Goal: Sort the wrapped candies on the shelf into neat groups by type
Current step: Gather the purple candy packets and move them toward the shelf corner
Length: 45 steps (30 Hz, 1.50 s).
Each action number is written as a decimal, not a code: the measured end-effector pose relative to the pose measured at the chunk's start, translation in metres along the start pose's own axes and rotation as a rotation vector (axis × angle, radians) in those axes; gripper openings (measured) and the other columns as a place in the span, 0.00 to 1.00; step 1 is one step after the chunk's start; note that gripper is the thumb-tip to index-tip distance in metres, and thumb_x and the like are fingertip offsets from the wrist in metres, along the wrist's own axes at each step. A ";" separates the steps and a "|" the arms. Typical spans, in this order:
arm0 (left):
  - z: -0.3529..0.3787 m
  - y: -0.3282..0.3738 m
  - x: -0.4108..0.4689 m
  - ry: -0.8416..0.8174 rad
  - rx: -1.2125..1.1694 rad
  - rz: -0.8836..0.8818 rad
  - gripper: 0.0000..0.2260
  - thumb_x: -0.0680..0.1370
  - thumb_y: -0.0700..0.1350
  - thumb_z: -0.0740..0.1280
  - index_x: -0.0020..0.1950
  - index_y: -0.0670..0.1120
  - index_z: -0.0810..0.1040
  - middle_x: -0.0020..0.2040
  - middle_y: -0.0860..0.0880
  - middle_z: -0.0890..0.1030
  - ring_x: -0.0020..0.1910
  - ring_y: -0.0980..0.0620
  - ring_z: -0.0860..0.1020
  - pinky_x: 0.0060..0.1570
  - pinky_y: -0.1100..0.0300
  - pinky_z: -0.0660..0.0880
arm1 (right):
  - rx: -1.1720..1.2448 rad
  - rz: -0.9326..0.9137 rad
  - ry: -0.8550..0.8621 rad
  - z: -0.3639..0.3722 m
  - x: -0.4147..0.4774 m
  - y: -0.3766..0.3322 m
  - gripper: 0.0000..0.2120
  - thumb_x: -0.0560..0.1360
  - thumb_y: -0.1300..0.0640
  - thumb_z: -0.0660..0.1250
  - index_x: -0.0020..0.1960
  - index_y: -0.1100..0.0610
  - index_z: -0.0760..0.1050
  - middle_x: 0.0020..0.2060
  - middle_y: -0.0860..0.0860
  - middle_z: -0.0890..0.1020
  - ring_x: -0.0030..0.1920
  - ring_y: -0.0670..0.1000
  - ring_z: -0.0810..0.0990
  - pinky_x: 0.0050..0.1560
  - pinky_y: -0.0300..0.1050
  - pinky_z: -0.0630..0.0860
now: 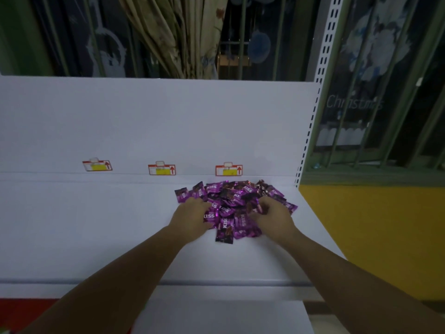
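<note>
Where candies (231, 196) lie heaped by the shelf's (96, 225) back right corner, they are clutched between left hand (190, 213) and right hand (271, 216).

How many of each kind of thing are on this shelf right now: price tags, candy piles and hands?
price tags: 3 (left, middle, right)
pile of purple KISS candies: 1 (the wrappers overlap too much to count singly)
Hands: 2 (left hand, right hand, both at the pile)
Total: 6
</note>
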<state>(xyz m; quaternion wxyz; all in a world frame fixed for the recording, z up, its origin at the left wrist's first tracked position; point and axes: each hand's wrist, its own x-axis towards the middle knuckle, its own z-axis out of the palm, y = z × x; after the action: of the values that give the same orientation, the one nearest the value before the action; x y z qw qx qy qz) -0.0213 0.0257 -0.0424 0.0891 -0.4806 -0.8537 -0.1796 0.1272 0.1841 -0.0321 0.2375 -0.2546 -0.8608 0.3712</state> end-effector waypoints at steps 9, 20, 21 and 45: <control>-0.023 -0.016 0.000 0.054 -0.326 -0.208 0.08 0.75 0.47 0.68 0.49 0.52 0.70 0.40 0.54 0.78 0.37 0.57 0.76 0.32 0.68 0.67 | 0.182 0.213 -0.109 0.003 0.004 -0.012 0.07 0.72 0.67 0.60 0.42 0.58 0.74 0.36 0.53 0.80 0.35 0.51 0.79 0.35 0.43 0.76; -0.046 -0.031 -0.018 -0.087 -0.799 -0.436 0.08 0.77 0.36 0.62 0.48 0.50 0.70 0.38 0.46 0.78 0.28 0.53 0.76 0.28 0.65 0.74 | -0.698 -0.048 -0.195 0.051 -0.005 -0.033 0.23 0.68 0.32 0.60 0.42 0.52 0.77 0.38 0.48 0.81 0.38 0.47 0.78 0.41 0.43 0.78; -0.045 -0.033 -0.018 -0.084 -0.789 -0.417 0.10 0.76 0.35 0.63 0.47 0.50 0.71 0.39 0.48 0.77 0.30 0.54 0.75 0.29 0.66 0.74 | -0.672 -0.031 -0.208 0.050 -0.004 -0.033 0.20 0.68 0.35 0.62 0.41 0.52 0.77 0.38 0.48 0.81 0.38 0.47 0.78 0.41 0.43 0.78; 0.000 -0.044 0.035 -0.147 0.120 0.142 0.10 0.74 0.46 0.64 0.55 0.51 0.75 0.53 0.51 0.76 0.53 0.52 0.76 0.48 0.61 0.73 | 0.505 0.366 -0.133 -0.024 -0.002 -0.014 0.08 0.75 0.69 0.61 0.49 0.59 0.72 0.33 0.55 0.76 0.32 0.54 0.75 0.36 0.47 0.72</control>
<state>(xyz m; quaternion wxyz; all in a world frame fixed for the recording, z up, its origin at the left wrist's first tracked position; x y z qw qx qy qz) -0.0775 0.0325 -0.0404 0.0673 -0.5457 -0.8309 -0.0854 0.1394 0.1871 -0.0069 0.1655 -0.3134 -0.6949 0.6258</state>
